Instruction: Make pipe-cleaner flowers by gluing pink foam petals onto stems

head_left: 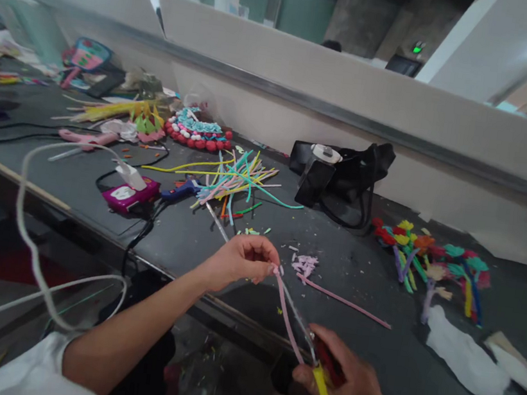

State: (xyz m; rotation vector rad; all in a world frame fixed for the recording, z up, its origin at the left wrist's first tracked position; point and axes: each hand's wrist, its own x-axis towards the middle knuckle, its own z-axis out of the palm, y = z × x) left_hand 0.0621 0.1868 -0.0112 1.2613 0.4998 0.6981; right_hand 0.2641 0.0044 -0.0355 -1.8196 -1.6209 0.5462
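Observation:
My left hand (251, 257) pinches the upper end of a pink pipe cleaner (285, 314) between thumb and fingertips. The strip hangs down from there toward my right hand (351, 381), which is closed around the red and yellow handles of a pair of scissors (299, 315). The long metal blades point up at the pinched end, close to my left fingertips. Whether the blades touch the strip I cannot tell. Just beyond lies a small heap of short pink cut pieces (304, 266), and beside it another pink pipe cleaner (347, 300) lies on the dark table.
A pile of colored pipe cleaners (241, 178) lies mid-table near a blue glue gun (181, 190) and a purple power socket (130, 196). A black bag (374, 167) stands against the partition. Pipe-cleaner flowers (431, 252) and white tissue (463, 356) lie at right.

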